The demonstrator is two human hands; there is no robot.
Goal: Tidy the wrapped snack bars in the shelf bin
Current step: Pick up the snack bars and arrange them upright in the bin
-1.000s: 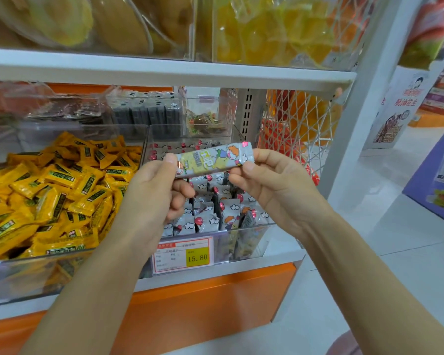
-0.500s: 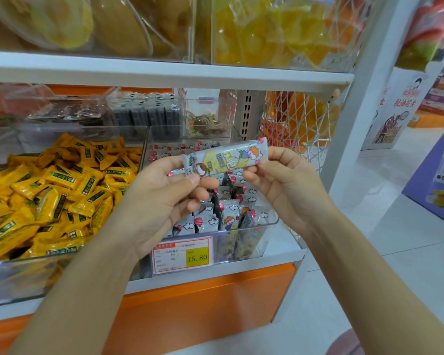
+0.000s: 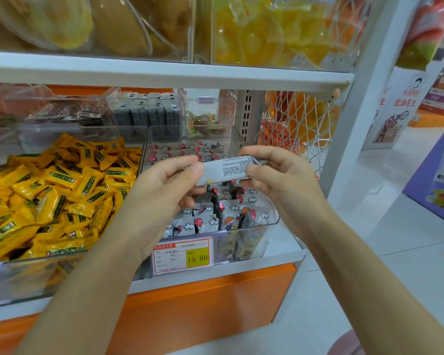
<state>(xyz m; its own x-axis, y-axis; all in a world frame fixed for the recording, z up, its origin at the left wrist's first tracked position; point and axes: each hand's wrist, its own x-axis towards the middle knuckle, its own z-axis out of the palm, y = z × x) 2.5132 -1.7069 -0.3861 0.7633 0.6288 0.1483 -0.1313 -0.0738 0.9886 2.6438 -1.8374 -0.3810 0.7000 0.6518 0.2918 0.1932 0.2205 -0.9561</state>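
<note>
The snack bar (image 3: 226, 169), pinched at its ends by the left hand (image 3: 162, 190) and right hand (image 3: 280, 180) above the bin (image 3: 251, 228) middle, has flipped from cartoon front to printed back, likely orienting it before refiling

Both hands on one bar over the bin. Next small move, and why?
Probably lower the bar into the bin and stand it on edge with the rest. The left hand and right hand pinch its ends above the bin, small-print side up, while the bars below stand packed in rows.
</note>
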